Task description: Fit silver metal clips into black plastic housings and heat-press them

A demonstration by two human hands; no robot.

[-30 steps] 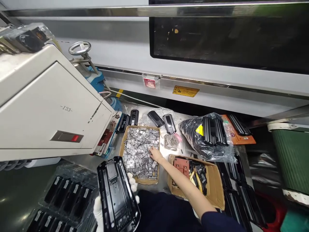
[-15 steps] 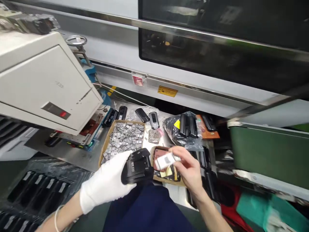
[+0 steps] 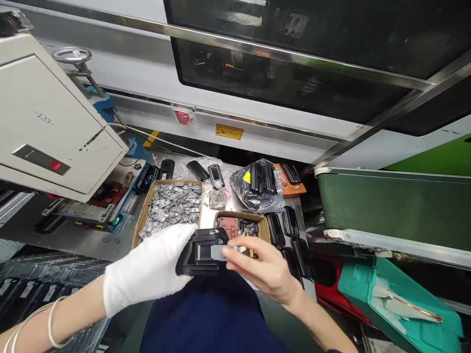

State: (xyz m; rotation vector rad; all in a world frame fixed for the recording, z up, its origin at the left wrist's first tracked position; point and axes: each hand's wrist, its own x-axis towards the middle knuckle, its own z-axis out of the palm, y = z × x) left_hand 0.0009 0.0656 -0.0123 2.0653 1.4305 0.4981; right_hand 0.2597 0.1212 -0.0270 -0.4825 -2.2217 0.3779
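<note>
Left hand (image 3: 147, 269) grips black housing (image 3: 200, 252) above cluttered steel bench (image 3: 73, 238).

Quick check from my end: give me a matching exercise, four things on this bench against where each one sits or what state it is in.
Things:
1. black housing
2. small metal plate
3. box of metal plates
4. plastic bag of black parts

Places or states:
A. pinched in the bare right hand
B. on the bench, left of the smaller cardboard box
C. gripped by the gloved left hand
D. at the back, beside the orange tray

Pairs: 1-C, 2-A, 3-B, 4-D
</note>
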